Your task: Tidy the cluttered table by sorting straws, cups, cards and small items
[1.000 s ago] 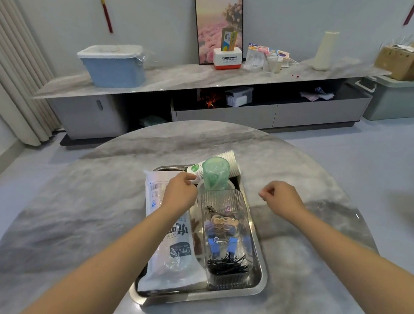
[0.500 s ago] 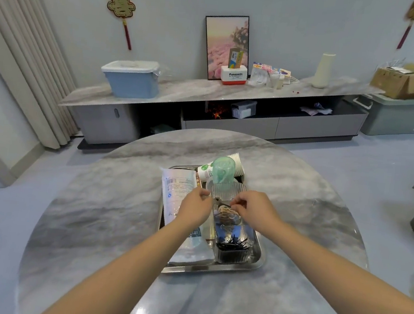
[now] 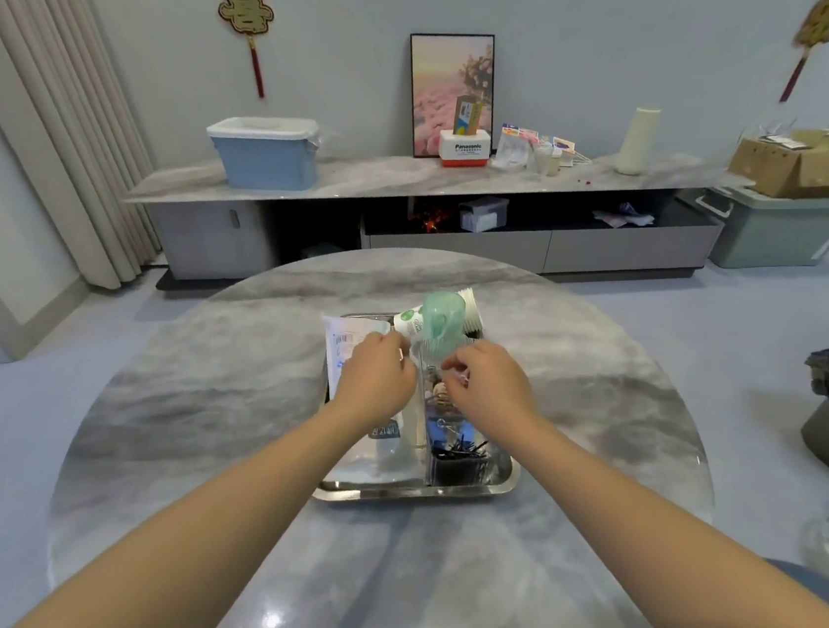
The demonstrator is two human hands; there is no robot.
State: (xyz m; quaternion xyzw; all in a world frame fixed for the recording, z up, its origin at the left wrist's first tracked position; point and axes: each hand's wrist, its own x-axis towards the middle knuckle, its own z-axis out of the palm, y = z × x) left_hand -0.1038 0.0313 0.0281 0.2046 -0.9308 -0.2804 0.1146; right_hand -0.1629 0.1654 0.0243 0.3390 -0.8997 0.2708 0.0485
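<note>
Your left hand [image 3: 378, 379] is curled over the left rim of the clear organizer box [image 3: 445, 431], though whether it actually grips is not visible; your right hand [image 3: 489, 392] pinches something small and unclear above the box's far end. The box sits in the steel tray [image 3: 412, 494] on the round marble table [image 3: 186, 391], with black hairpins [image 3: 459, 445] in its near compartment, a straw packet [image 3: 341, 347] to its left, and a green cup [image 3: 440, 316] and stacked paper cups [image 3: 472, 310] at the far end.

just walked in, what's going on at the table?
A person is sorting clutter on a metal tray on the round marble table. Both hands reach over a clear plastic organizer holding small items. The left hand is curled beside it over a plastic packet; the right hand seems to pinch something small.
</note>
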